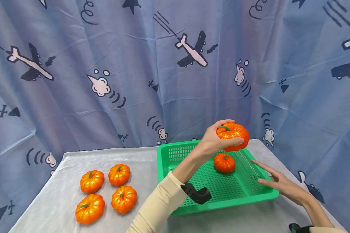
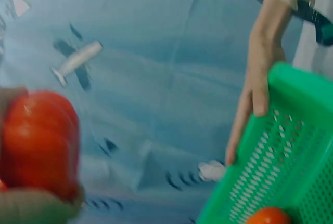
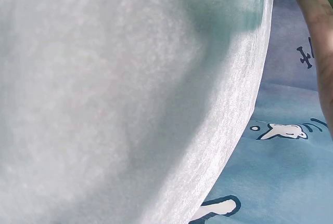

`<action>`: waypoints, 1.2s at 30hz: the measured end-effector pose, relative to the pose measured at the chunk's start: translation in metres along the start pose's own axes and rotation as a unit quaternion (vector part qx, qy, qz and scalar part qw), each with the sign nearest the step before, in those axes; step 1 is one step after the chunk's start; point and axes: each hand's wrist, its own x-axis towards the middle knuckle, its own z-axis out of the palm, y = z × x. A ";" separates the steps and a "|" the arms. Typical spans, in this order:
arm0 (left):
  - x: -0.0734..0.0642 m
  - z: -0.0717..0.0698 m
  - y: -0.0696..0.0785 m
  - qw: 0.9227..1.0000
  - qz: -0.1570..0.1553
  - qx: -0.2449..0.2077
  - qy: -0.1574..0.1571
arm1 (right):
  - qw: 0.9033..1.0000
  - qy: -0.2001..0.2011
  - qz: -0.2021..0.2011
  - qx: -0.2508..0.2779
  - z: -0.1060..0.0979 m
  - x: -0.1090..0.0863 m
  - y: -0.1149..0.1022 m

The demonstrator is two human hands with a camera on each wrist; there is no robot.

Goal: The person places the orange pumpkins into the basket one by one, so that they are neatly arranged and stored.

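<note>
My left hand [image 1: 211, 139] holds a shiny orange toy pumpkin [image 1: 234, 137] with a green stem, thumb across its near side and fingers behind it. The pumpkin is up over the far right part of a green plastic basket [image 1: 213, 204]. At the left edge of the left wrist view the same pumpkin [image 2: 41, 141] looks blurred and red. Inside the basket, near its right wall, lies another pumpkin [image 1: 224, 163]. My right hand [image 1: 284, 184] rests on the basket's right rim, its fingers extended along the outside and the thumb at the rim.
Several orange pumpkins, one of them a pumpkin [image 1: 124, 199] nearest the basket, sit grouped on the left of the white-covered table [image 1: 147, 165]. A blue curtain [image 1: 128, 81] printed with airplanes hangs behind the table and along its right side.
</note>
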 end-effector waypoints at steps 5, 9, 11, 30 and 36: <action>0.025 0.001 -0.022 0.999 0.012 0.013 -0.027 | 1.000 -0.008 -0.005 0.008 0.006 -0.001 0.004; 0.040 -0.002 -0.044 0.997 0.018 0.038 -0.058 | 1.000 -0.006 -0.014 0.004 0.009 0.000 0.006; 0.044 -0.002 -0.055 0.995 0.017 0.053 -0.078 | 1.000 -0.007 -0.014 0.006 0.010 0.000 0.007; 0.049 -0.010 -0.120 0.931 -0.050 0.221 -0.287 | 0.999 0.020 -0.029 -0.011 0.002 0.002 0.003; 0.046 -0.006 -0.136 0.916 -0.084 0.235 -0.314 | 0.999 0.025 -0.046 -0.016 0.001 0.000 0.006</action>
